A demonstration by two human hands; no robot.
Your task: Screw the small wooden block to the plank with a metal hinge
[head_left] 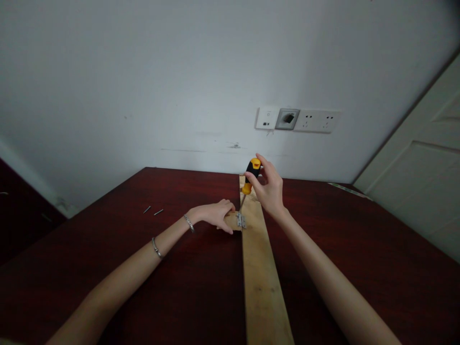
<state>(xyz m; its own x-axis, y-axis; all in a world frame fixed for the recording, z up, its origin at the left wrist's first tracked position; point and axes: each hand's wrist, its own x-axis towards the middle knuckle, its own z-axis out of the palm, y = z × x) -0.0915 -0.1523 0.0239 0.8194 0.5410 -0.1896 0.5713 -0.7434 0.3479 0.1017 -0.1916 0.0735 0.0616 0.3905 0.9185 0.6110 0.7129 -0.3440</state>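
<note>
Right hand: right hand (270,189) raised above the far part of the plank, its grip clenched round the handle of the screwdriver (250,175), fingertips at the top of it.
Screwdriver: yellow and black handle, tilted slightly, shaft running down and to the left; the tip meets the hinge (241,220).
Hinge: small, metal, lying across the left edge of the plank (260,268) and onto the small wood piece (231,221) beside it.
Left hand: left hand (214,214) palm down, fingers curled over the small wood piece, its grip pressing that piece against the plank's left edge, just beside the hinge.
Plank: pale timber, lying flat on the worktop (108,249), running from the near edge toward the wall.
Left arm: two thin bracelets (189,223), one at the wrist, one further up the forearm.
Worktop: dark red wood; two screws (153,210) lie well to the left of the hands.
Wall: white, with a row of sockets (298,120) above the hands.
Right side: pale panelled door (420,182).
</note>
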